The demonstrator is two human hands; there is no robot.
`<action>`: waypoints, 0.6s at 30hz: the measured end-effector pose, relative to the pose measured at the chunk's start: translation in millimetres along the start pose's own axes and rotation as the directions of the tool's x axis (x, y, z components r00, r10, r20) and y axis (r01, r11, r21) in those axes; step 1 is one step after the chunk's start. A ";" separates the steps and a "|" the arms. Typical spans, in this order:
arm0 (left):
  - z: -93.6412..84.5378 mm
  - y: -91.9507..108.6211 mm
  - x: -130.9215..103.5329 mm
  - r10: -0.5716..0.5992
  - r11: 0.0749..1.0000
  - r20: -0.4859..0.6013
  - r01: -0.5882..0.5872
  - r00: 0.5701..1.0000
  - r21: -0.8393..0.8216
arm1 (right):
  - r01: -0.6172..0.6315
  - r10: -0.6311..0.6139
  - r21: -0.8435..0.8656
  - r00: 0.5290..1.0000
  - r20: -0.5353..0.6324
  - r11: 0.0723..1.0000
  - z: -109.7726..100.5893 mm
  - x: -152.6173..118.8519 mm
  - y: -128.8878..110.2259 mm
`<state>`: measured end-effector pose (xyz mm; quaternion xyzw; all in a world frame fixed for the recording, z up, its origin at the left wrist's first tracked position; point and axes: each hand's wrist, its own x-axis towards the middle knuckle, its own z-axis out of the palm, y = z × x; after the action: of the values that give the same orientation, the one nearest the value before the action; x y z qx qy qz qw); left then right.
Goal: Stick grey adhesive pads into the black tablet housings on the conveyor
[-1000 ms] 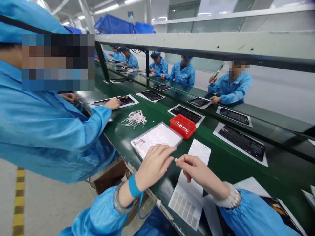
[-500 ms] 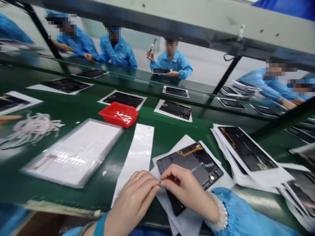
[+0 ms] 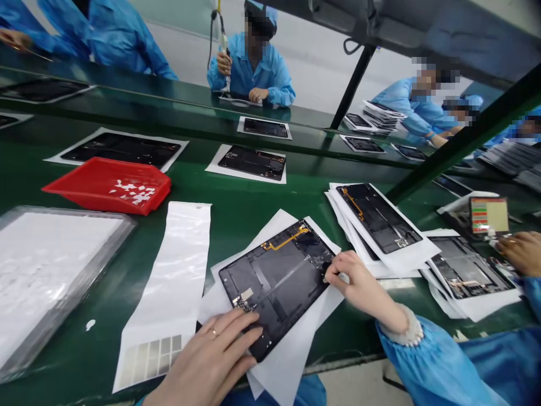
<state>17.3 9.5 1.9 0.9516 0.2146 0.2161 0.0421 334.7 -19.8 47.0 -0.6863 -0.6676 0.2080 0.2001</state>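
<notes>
Across the way, top centre, a co-worker (image 3: 273, 69) in blue holds a pale tool (image 3: 224, 43) — and a green post (image 3: 465, 138) slants through the upper right, above a colour-striped card (image 3: 489, 215).

A glossy green worktable (image 3: 300, 197) spreads through the centre, pale glare on it at four o'clock. Towards one o'clock stands a white wall (image 3: 313, 73) — a pale greenish panel (image 3: 181, 17) sits at eleven. A grey overhead beam (image 3: 422, 28) runs from twelve to two, a dark post (image 3: 353, 84) below it; a thicker green post (image 3: 465, 129) slants near half past two — pale floor (image 3: 359, 378) shows at five
</notes>
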 end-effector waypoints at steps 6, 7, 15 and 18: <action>2.9 0.8 -2.2 0.001 1.000 0.018 -0.001 1.000 0.019 | -0.039 0.066 -0.166 0.985 0.159 0.985 2.8 5.9 -1.5; 2.9 0.7 -2.9 -0.001 1.000 0.031 0.001 1.000 0.023 | -0.039 0.073 -0.193 0.983 0.170 0.980 2.0 7.4 -4.0; 4.8 -2.1 -7.1 0.006 1.000 0.061 -0.006 0.998 0.004 | 0.110 0.015 -0.603 0.980 0.198 0.790 4.1 6.8 -23.6; 4.6 -2.4 -8.5 0.007 1.000 0.065 -0.007 0.998 0.002 | 0.103 0.034 -0.648 0.980 0.196 0.754 8.2 5.1 -28.5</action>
<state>11.4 8.1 -6.0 0.9589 0.2101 0.1848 0.0475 306.5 -14.0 55.9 -0.6763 -0.7270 0.0241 -0.1157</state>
